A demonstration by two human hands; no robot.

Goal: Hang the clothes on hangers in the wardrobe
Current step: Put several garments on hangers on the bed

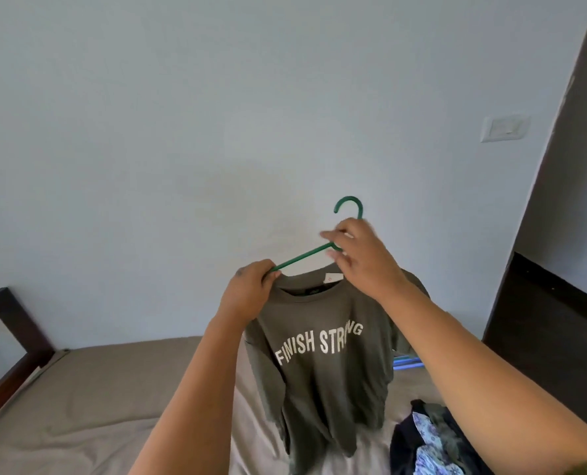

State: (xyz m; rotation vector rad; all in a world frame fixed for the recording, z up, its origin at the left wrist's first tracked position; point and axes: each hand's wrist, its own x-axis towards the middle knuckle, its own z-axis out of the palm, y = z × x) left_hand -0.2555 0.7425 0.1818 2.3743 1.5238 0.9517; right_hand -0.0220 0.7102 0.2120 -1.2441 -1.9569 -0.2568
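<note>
An olive T-shirt [323, 378] printed "FINISH STRONG" hangs in the air over the bed. A green plastic hanger [302, 258] sticks out of its neck opening, hook up. My left hand [251, 293] pinches the shirt's collar together with the hanger's left arm. My right hand [360, 258] grips the hanger just below the hook, above the collar's right side. The hanger's right arm is hidden inside the shirt.
A bed with a beige sheet [97, 389] and a dark wooden frame [14, 334] lies below. A pile of dark and floral clothes [432, 440] sits at the lower right, blue hangers [405, 363] behind the shirt. A dark panel [556, 303] stands at right.
</note>
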